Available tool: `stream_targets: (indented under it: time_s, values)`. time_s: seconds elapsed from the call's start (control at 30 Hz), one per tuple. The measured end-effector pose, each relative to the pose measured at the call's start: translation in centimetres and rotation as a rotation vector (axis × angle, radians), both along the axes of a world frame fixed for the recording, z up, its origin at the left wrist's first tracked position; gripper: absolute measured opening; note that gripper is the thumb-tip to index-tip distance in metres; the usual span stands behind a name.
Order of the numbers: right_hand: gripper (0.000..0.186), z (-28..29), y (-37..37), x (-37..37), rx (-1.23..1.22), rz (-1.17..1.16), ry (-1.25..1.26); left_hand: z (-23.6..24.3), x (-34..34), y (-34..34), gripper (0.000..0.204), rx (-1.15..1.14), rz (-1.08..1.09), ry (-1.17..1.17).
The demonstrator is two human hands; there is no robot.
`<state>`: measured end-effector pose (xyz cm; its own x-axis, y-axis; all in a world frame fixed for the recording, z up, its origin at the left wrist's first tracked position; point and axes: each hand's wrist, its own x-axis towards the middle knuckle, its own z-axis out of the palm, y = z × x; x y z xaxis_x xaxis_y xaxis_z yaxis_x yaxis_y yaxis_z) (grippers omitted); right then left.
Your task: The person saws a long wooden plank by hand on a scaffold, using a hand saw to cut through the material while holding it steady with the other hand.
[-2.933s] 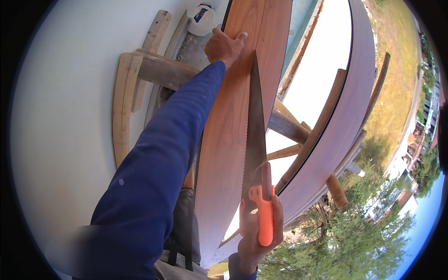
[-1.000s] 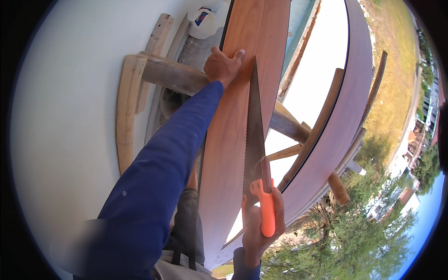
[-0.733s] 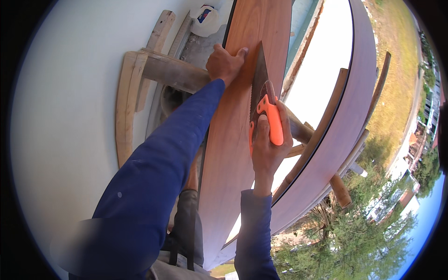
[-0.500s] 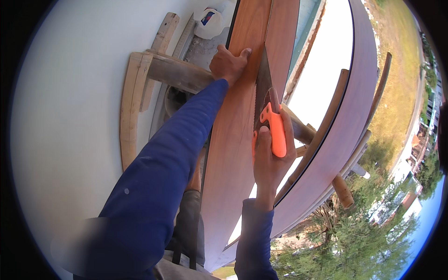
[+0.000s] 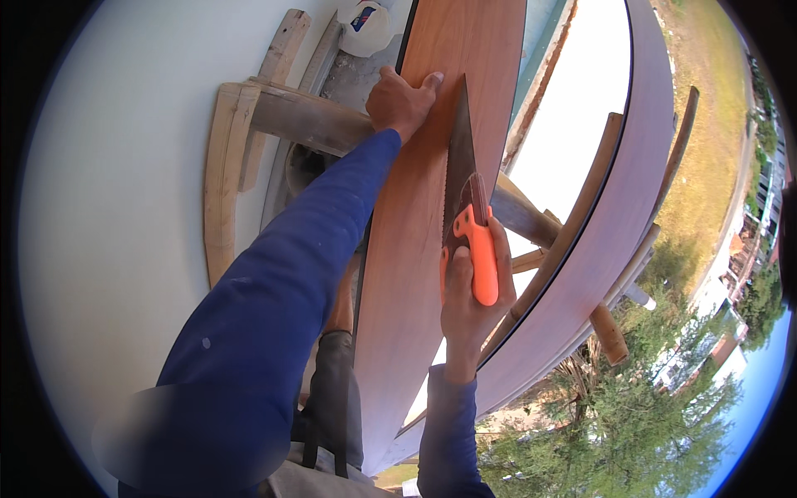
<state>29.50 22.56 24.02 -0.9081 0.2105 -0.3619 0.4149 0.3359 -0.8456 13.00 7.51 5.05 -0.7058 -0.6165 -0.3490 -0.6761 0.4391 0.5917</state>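
Note:
A long reddish-brown plank with wood grain runs away from me, raised off the floor. My left hand grips its left edge, thumb lying on the top face and fingers curled at the edge, partly hidden. In my right hand is a handsaw with an orange handle and a grey toothed blade. My fingers wrap round the handle. The blade lies along the plank's length, tip pointing away from me, to the right of my left hand. How deep it sits in the plank cannot be told.
A bamboo and wood trestle stands under the plank at left, beside a pale wall. Another brown plank curves along the right, near bamboo poles. A white container sits at the back. Grass and trees lie beyond.
My right hand and the saw's handle have come back toward me and slightly left. The dark line ahead of the blade tip no longer shows. My left hand keeps its hold.

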Motion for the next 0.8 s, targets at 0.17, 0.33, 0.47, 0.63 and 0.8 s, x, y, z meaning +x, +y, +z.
stream_targets:
  time_s: [0.17, 0.33, 0.47, 0.63, 0.8]
  values:
    - [0.049, -1.8, -0.9, -2.6, -0.086, 0.015, 0.024, -0.1, -0.4, -0.3, 0.085, 0.005, 0.006, -0.032]
    - [0.050, -2.6, -1.2, -6.0, -0.119, 0.052, 0.089, 0.2, -2.6, -1.6, 0.090, 0.027, 0.012, -0.020]
    - [0.050, -3.0, -1.1, -8.1, -0.071, 0.038, 0.076, 0.8, -1.1, 0.3, 0.080, -0.059, -0.051, -0.079]
    - [0.053, -2.1, -1.2, -7.5, -0.070, 0.031, 0.015, 2.0, 0.1, 1.3, 0.080, -0.019, 0.038, -0.138]
    - [0.055, 6.8, -1.8, -1.7, 0.015, -0.061, -0.167, 0.7, 0.7, 0.4, 0.084, -0.012, 0.007, -0.155]
